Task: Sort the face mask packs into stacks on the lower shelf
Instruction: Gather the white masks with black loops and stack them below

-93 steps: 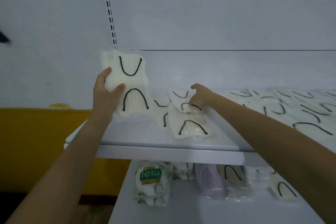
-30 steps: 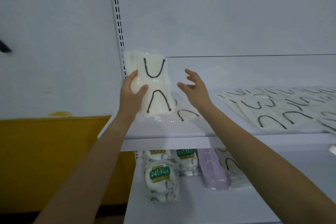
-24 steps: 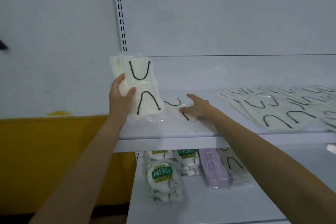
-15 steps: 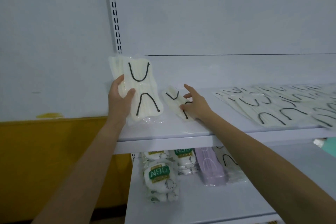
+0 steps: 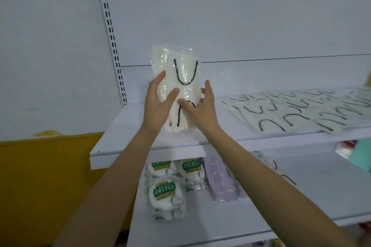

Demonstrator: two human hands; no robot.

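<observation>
A bundle of white face mask packs (image 5: 180, 70) with black ear loops, in clear wrap, stands upright above the left end of the upper shelf (image 5: 130, 126). My left hand (image 5: 156, 104) grips its left edge, thumb across the front. My right hand (image 5: 202, 114) holds the bundle's lower right side, thumb on the front and fingers behind. On the lower shelf (image 5: 261, 196) lie N95 packs (image 5: 164, 190), a lilac mask pack (image 5: 218, 180) and a white pack (image 5: 279, 168) partly hidden by my right arm.
Several more white mask packs (image 5: 291, 114) lie spread across the right part of the upper shelf. A slotted upright (image 5: 112, 36) runs up the white back panel at the left. Left of the shelving is a yellow wall band (image 5: 40, 176).
My right hand lifted the last loose pack from the shelf's left end and brought it against the bundle in my left hand. The view shifted slightly left.
</observation>
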